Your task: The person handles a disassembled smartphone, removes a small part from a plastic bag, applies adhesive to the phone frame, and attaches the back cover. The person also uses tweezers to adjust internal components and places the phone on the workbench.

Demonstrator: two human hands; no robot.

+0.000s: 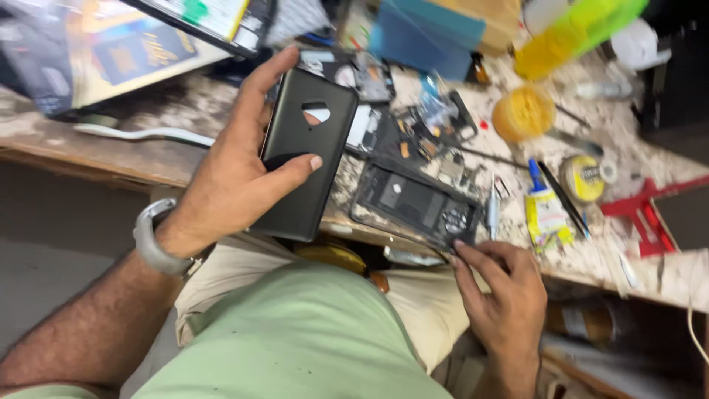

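My left hand [236,166] holds a black phone back cover [303,159] with a camera cut-out, thumb across its face, lifted above the bench edge. My right hand [498,288] grips the near corner of an opened black phone body [413,201] that lies on the worn workbench [148,159]. Its inner frame and parts are exposed. A grey watch sits on my left wrist.
Around the phone lie small boards and parts [425,129], a glue bottle [543,210], a thin black tool [561,196], a solder-wire spool [583,177], a yellow tub [523,112], a red holder [642,214] and boxes at the back left [125,48].
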